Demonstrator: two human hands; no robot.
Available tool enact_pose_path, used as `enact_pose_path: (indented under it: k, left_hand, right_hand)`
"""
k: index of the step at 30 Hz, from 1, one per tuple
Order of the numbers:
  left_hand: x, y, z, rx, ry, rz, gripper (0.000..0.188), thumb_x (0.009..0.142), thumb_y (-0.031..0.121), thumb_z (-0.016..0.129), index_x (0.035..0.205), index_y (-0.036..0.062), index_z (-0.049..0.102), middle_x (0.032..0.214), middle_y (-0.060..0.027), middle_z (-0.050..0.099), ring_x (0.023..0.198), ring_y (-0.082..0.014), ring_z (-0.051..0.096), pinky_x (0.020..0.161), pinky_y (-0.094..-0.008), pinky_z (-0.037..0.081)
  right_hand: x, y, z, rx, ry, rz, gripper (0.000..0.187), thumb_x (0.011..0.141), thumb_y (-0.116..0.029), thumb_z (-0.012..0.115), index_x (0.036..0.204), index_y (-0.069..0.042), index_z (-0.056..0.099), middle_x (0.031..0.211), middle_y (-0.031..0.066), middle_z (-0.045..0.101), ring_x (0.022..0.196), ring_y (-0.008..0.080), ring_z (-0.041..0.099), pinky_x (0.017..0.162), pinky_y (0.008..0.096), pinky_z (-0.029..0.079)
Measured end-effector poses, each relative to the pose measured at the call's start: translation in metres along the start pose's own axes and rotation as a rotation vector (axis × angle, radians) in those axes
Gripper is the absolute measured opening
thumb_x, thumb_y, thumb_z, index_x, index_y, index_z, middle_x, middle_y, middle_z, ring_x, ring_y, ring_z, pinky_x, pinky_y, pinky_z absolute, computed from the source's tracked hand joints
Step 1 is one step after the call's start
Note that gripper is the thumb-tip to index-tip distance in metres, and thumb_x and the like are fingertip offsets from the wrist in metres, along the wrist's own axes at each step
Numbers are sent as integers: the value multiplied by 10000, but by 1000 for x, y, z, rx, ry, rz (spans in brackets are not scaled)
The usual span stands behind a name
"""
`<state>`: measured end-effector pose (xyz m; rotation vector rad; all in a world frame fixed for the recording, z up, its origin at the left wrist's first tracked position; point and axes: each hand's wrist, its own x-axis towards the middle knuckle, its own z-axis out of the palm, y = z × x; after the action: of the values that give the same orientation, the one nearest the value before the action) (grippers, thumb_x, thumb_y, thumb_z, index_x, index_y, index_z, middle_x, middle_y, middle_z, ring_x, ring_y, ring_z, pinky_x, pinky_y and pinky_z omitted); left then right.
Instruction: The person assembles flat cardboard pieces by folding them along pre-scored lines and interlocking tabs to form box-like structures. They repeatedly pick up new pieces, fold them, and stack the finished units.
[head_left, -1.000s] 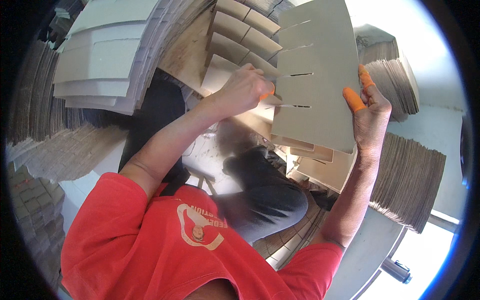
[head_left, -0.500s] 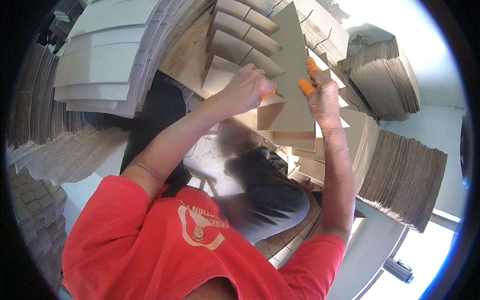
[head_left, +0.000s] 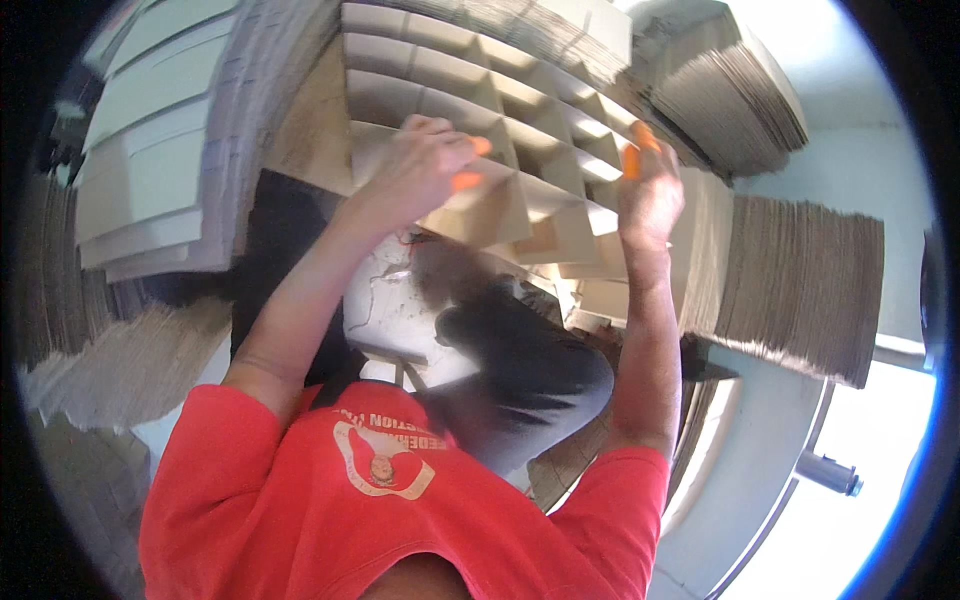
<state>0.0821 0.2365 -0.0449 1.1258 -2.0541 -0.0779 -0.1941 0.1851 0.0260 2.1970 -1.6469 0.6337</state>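
Observation:
A cardboard divider [head_left: 500, 210] of crossed, slotted strips spreads into rows of square cells in front of me. At its near left side my left hand [head_left: 425, 165] is closed on the nearest strip, slightly smeared by motion. My right hand [head_left: 650, 195] grips the right ends of the strips, thumb on the near side. Orange finger covers [head_left: 468, 180] show on the fingertips of both hands. The strip edges inside each grip are partly hidden by the fingers.
A tall stack of pale cardboard sheets [head_left: 150, 160] stands on the left. On the right are piles of cut cardboard strips [head_left: 800, 280], with another pile [head_left: 720, 95] behind. My dark-trousered leg [head_left: 520, 380] lies below the divider. A grey cylinder [head_left: 828, 472] is at lower right.
The cross strips, bunched and slanted before, now stand apart, so the divider shows open square cells. Both hands have moved apart, the left one leftward. The whole view has shifted a little.

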Motion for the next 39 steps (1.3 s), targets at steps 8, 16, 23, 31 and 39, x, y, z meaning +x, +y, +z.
enact_pose_path:
  k: [8,16,23,31,39]
  left_hand:
    - [-16,-6,-27,117,36,-81,544,704,211,800,1212,93,646,1066,-115,647,1063,-278,575,960,-410,426]
    - [-17,-15,-32,176,40,-107,464,694,193,808,1133,96,692,981,-111,659,992,-283,594,930,-411,433]
    - [-24,-34,-46,137,87,-160,349,691,176,808,1015,71,733,871,-111,675,897,-277,617,830,-395,480]
    - [-33,-40,-30,-232,74,-386,201,738,103,778,933,71,745,784,-93,687,761,-227,626,680,-345,499]
    - [-33,-42,-26,-198,142,-291,120,741,69,757,854,62,720,761,-86,682,716,-248,613,621,-366,495]
  right_hand:
    - [-124,157,-31,-599,-455,420,545,779,-235,773,1216,-17,533,1110,192,619,1053,367,583,832,442,506]
    - [-123,204,-37,-265,-87,671,378,776,-189,790,1036,6,596,924,239,679,884,385,668,740,461,508]
    - [-35,116,-99,-152,622,274,406,852,-85,723,1228,22,609,1004,176,718,834,171,695,666,320,567]
    - [50,-35,-116,470,121,-37,509,781,64,726,1273,3,606,807,-9,650,755,8,569,705,215,549]
    - [71,-105,-85,725,-125,-37,486,815,56,699,1286,18,586,833,78,717,741,45,624,691,235,558]
